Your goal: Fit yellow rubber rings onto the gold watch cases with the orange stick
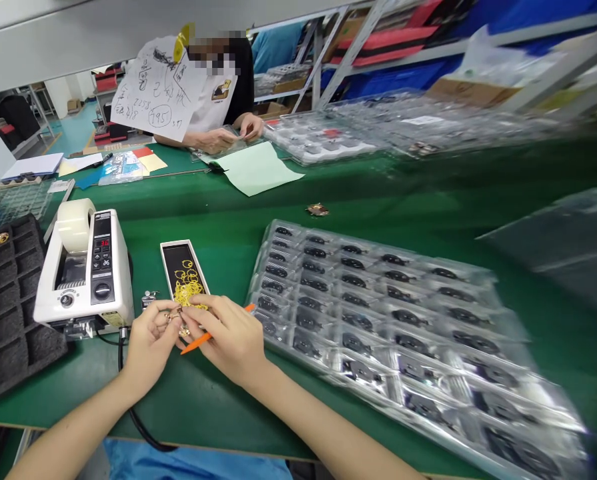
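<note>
Both hands meet at the near end of a white-rimmed box (pixel 165 260) that holds many yellow rings (pixel 189 291). My left hand (pixel 151 340) is closed, with thumb and fingers pinching a small metallic part (pixel 177 313). Against the same part are the fingertips of my right hand (pixel 233 333), which also keeps an orange stick-like tool (pixel 197 343) between its fingers, slanting up to the right. The part is mostly covered by fingers, so its shape is unclear.
A white tape dispenser (pixel 115 240) stands at the left beside a black foam tray (pixel 15 327). Clear plastic trays of dark parts (pixel 378 300) fill the right. A small metallic piece (pixel 317 210) lies beyond them. Across the table, a person's hands (pixel 235 135) work near a green sheet (pixel 258 170).
</note>
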A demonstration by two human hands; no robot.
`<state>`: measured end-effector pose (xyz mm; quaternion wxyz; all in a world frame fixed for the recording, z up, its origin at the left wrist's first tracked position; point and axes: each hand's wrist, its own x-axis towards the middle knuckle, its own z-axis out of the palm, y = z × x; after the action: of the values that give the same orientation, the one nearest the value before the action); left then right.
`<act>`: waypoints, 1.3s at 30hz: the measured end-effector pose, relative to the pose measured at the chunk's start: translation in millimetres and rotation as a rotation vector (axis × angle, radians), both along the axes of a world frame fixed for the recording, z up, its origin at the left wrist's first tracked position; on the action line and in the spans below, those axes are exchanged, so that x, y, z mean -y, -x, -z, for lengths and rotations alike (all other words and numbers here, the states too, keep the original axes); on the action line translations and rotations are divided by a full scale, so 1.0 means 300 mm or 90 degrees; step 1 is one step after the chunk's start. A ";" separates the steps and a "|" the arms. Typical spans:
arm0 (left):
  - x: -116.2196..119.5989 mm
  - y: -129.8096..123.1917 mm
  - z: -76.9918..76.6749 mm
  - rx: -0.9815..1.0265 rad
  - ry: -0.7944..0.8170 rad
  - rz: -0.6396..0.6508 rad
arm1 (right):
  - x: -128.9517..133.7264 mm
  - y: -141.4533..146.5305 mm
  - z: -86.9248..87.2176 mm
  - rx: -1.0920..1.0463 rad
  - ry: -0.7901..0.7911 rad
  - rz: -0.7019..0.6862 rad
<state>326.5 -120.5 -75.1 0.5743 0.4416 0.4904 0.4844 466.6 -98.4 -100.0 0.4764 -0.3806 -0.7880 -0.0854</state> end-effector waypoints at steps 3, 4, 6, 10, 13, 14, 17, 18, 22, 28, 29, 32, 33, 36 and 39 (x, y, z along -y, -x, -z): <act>0.011 -0.004 0.000 0.001 -0.008 -0.004 | -0.008 -0.002 0.002 -0.002 -0.014 -0.039; 0.014 -0.004 0.002 -0.002 -0.013 -0.005 | -0.009 -0.003 0.004 0.001 -0.025 -0.047; 0.016 -0.004 0.008 -0.016 -0.025 -0.004 | -0.010 -0.005 0.010 0.015 -0.044 -0.052; 0.017 0.000 0.024 -0.048 -0.043 0.001 | -0.017 -0.015 0.012 0.033 -0.047 -0.079; 0.018 0.004 0.034 -0.062 -0.050 0.005 | -0.022 -0.023 0.011 0.033 -0.044 -0.109; 0.018 0.005 0.036 -0.067 -0.052 0.007 | -0.022 -0.025 0.012 0.033 -0.044 -0.111; 0.017 0.007 0.036 -0.088 -0.068 0.007 | -0.018 -0.023 0.017 0.031 -0.037 -0.094; 0.017 0.007 0.035 -0.097 -0.074 0.007 | -0.016 -0.021 0.018 0.029 -0.035 -0.087; 0.017 0.006 0.025 -0.121 -0.080 0.002 | -0.009 -0.011 0.019 0.011 -0.040 -0.067; 0.015 0.005 0.029 -0.109 -0.067 -0.010 | -0.005 0.004 0.018 -0.010 -0.041 -0.059; 0.013 0.005 0.031 -0.094 -0.058 -0.010 | -0.004 0.004 0.019 -0.017 -0.031 -0.062; 0.002 0.002 0.028 -0.030 -0.022 -0.029 | -0.004 -0.004 0.014 -0.071 0.033 -0.079; -0.002 0.002 0.025 -0.010 -0.008 -0.037 | -0.005 -0.011 0.007 -0.103 0.068 -0.088; -0.014 0.002 0.013 0.035 0.028 -0.042 | -0.015 -0.042 -0.028 -0.189 0.223 -0.118; -0.017 0.007 0.001 0.055 0.048 -0.027 | -0.027 -0.070 -0.065 -0.162 0.403 -0.224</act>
<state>324.5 -115.3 -75.3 0.6007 0.3878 0.4922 0.4965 487.5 -90.4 -80.5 0.4366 -0.3753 -0.7633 0.2932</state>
